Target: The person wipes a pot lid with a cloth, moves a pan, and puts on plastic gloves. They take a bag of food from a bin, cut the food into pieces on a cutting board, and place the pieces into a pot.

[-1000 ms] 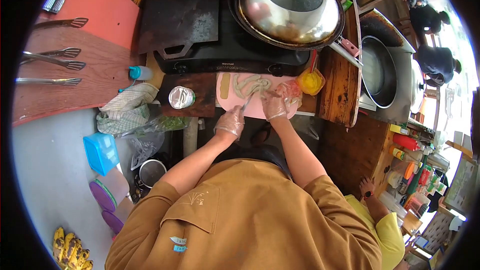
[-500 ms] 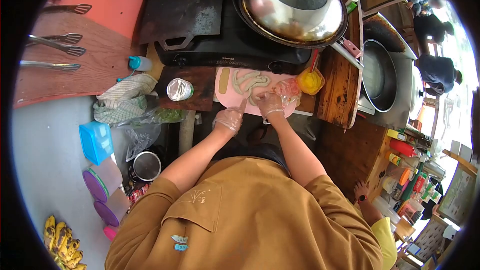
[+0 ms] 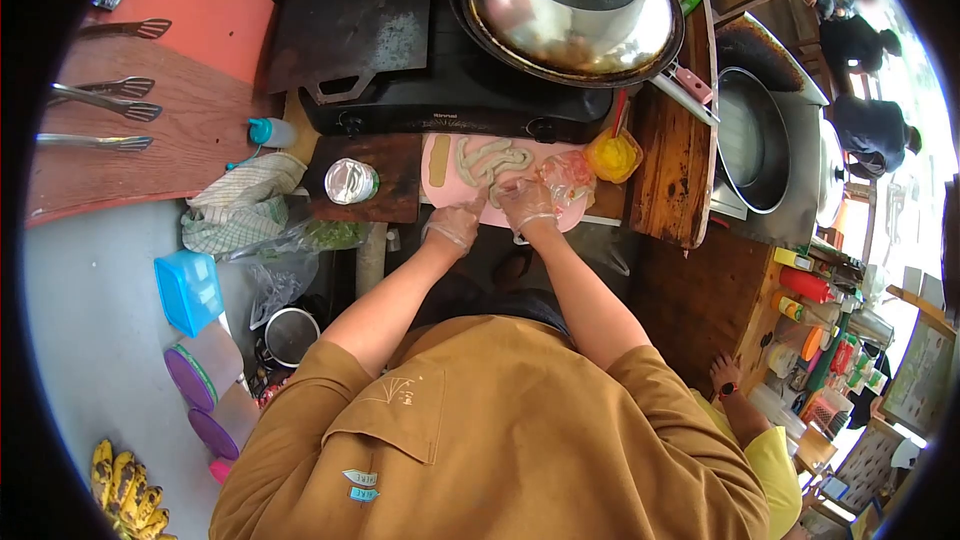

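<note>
On a pink cutting board (image 3: 437, 202), a long pale, greyish dough rope (image 3: 492, 155) lies in loose loops. My right hand (image 3: 525, 204), in a clear plastic glove, is bent over the near end of the rope, fingers closed around it. Just to its left, my gloved left hand (image 3: 457, 224) rests at the board's near edge, mostly curled, its index finger reaching the dough beside the right hand. What the left fingers hold, if anything, is hidden. A clear plastic bag (image 3: 568, 178) with reddish contents lies right of the rope, by a tub of yellow spread (image 3: 614, 157).
Behind the board stands a black gas stove (image 3: 450, 118) with a lidded pan (image 3: 575, 15) and a dark griddle plate (image 3: 350, 20). An opened can (image 3: 351, 181) sits left. A checked cloth (image 3: 243, 198) lies farther left. Another person's hand (image 3: 725, 374) is at right.
My right hand has turned and shifted slightly left, palm lower over the dough. My left hand has moved a little left. The camera view has shifted slightly.
</note>
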{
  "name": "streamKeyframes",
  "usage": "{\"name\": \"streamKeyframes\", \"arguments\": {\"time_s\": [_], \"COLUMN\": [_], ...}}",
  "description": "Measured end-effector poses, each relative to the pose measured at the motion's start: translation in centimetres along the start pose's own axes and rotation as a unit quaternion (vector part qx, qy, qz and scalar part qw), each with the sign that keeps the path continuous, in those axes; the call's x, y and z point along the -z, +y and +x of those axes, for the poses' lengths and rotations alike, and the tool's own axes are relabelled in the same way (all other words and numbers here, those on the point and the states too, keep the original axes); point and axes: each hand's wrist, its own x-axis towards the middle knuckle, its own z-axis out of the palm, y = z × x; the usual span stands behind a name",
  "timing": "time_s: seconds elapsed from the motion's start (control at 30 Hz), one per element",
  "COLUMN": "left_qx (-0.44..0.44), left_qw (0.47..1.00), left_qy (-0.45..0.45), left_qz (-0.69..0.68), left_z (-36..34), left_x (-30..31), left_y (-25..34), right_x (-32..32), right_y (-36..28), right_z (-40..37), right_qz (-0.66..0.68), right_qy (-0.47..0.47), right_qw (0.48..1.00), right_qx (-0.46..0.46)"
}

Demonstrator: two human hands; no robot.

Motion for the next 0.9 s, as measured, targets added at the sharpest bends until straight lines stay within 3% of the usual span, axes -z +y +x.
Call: {"name": "streamKeyframes", "arguments": {"time_s": [0.1,0.17,0.3,0.4,0.57,0.63,0.73,0.9], "left_qx": [0.04,0.011,0.01,-0.004,0.007,0.02,0.022,-0.008], "left_qw": [0.999,0.993,0.997,0.998,0.998,0.999,0.999,1.0], "left_qy": [-0.009,0.094,0.012,0.001,-0.004,-0.013,-0.021,0.015], "left_qz": [-0.031,-0.067,-0.081,-0.06,-0.055,-0.041,-0.023,0.022], "left_z": [0.1,-1.3,-2.7,-2.3,-2.1,-2.1,-1.6,-0.6], "left_x": [1.9,2.5,2.9,2.6,3.3,3.2,2.8,0.3], "left_y": [0.8,1.4,2.2,2.2,2.9,3.0,2.9,2.4], "right_x": [0.5,0.5,-1.0,-1.2,-0.7,-1.0,-1.0,-0.9], "right_y": [-0.3,-0.2,0.4,0.5,0.1,0.1,0.2,0.1], "right_z": [-0.7,-0.9,-1.1,-1.1,-1.5,-1.3,-1.2,-0.9], "right_qz": [0.027,0.051,0.087,0.081,0.084,0.029,0.024,0.009], "right_qy": [0.011,0.022,0.057,0.083,0.083,0.064,0.048,0.084], "right_qw": [1.0,0.998,0.995,0.993,0.993,0.997,0.999,0.996], "right_qx": [0.001,-0.006,0.01,0.007,-0.013,-0.026,0.003,-0.004]}}
